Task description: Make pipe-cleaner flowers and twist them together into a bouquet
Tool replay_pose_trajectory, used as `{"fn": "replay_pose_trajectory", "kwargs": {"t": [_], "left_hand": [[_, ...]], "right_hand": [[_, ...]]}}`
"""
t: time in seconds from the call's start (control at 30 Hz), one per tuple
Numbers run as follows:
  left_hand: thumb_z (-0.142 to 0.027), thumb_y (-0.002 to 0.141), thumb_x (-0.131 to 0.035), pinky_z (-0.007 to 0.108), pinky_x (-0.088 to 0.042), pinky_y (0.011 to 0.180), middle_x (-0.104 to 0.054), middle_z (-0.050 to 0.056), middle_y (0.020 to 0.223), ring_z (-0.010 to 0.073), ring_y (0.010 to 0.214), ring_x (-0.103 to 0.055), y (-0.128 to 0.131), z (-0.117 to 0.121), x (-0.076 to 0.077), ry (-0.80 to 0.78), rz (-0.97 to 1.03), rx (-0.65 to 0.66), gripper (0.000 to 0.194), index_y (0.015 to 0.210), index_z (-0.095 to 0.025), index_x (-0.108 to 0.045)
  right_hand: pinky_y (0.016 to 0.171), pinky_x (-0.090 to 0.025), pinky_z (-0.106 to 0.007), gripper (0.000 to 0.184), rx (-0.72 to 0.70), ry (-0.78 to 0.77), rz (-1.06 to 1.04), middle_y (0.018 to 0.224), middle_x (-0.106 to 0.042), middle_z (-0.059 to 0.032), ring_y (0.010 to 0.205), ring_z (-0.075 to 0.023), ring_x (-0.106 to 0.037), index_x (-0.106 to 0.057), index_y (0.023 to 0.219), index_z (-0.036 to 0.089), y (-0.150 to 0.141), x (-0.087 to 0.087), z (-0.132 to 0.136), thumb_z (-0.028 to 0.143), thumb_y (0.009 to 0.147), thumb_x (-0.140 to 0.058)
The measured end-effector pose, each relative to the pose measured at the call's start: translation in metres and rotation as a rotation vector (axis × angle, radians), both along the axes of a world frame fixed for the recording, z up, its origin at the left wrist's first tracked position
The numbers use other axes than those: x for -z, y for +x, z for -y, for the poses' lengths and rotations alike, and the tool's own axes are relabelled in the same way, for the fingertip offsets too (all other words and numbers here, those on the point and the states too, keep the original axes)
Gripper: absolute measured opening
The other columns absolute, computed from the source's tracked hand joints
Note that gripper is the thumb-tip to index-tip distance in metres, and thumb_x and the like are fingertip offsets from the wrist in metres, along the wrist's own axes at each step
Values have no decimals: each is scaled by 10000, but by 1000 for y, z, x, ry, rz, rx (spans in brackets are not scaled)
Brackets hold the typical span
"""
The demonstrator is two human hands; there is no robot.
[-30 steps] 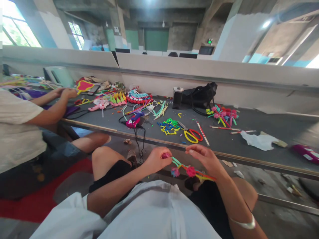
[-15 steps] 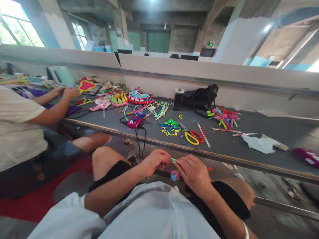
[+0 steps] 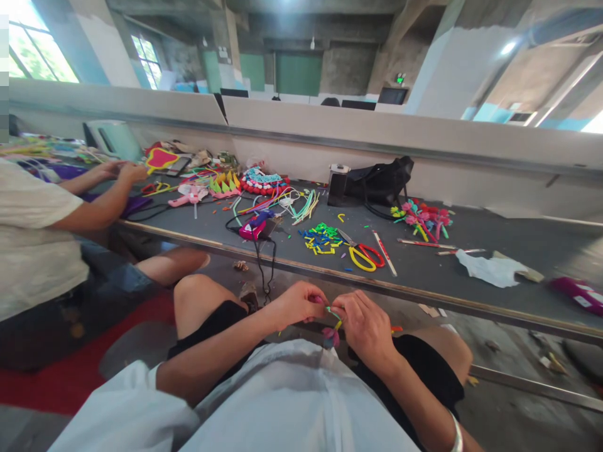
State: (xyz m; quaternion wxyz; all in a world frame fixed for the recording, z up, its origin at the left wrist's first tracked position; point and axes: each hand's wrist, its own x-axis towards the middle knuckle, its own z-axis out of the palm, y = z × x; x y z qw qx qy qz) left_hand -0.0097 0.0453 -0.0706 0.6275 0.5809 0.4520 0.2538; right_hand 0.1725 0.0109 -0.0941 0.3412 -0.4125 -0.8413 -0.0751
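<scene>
Above my lap, close to the table edge, both hands are closed in a pinch and nearly touch. My left hand (image 3: 301, 306) grips a thin green strip (image 3: 328, 309) by one end, and a bit of pink shows among its fingers. The strip's other end is in my right hand (image 3: 365, 323), between thumb and fingertips. Just under the fingers hangs a small pink and bluish craft flower (image 3: 331, 337) with a yellow-green stem (image 3: 338, 324); how it joins the strip is partly hidden.
On the dark table (image 3: 301, 260) lie cut green, blue and yellow bits (image 3: 323, 238), scissors (image 3: 365, 256) and a red-white stick (image 3: 385, 253). Farther back are a craft flower bunch (image 3: 421, 220) and a black bag (image 3: 389, 182). A person (image 3: 38, 220) works at left.
The hanging flower has turned, showing more pink and its yellow-green stem. My hands have shifted slightly, and pink now shows in my left fingers. The view has moved a little.
</scene>
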Motion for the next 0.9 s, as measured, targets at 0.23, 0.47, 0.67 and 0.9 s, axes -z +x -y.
{"fn": "replay_pose_trajectory", "kwargs": {"t": [0.23,0.47,0.67,0.9], "left_hand": [[-169,703,-599,212,-318,525,-520,-42,576,94,557,-451,3,7,-6,502,-246,102,78,676,-140,-666],[-81,756,-550,206,-385,593,-580,-1,690,106,626,-523,2,19,-7,839,-228,89,131,749,-149,-662],[-147,883,-496,217,-442,663,-631,39,828,121,716,-575,1,22,-2,1032,-347,147,165,864,-161,-659],[-180,943,-426,272,-477,760,-652,90,902,163,820,-593,-2,21,-1,1329,-416,174,224,930,-137,-646]], "right_hand": [[612,-374,-270,228,101,-284,-194,722,-653,2,644,-156,-606,-568,883,222,2,-1,3,354,1003,-427],[506,-317,-238,222,-3,-882,-632,573,-522,44,515,-121,-468,-566,766,220,6,-4,-4,400,895,-549],[445,-275,-203,391,-168,-1264,-801,526,-475,58,443,-72,-382,-580,745,178,12,5,-14,561,809,-629],[451,-280,-204,435,-300,-1452,-861,560,-511,42,465,-68,-374,-587,751,168,14,8,-17,591,754,-687]]}}
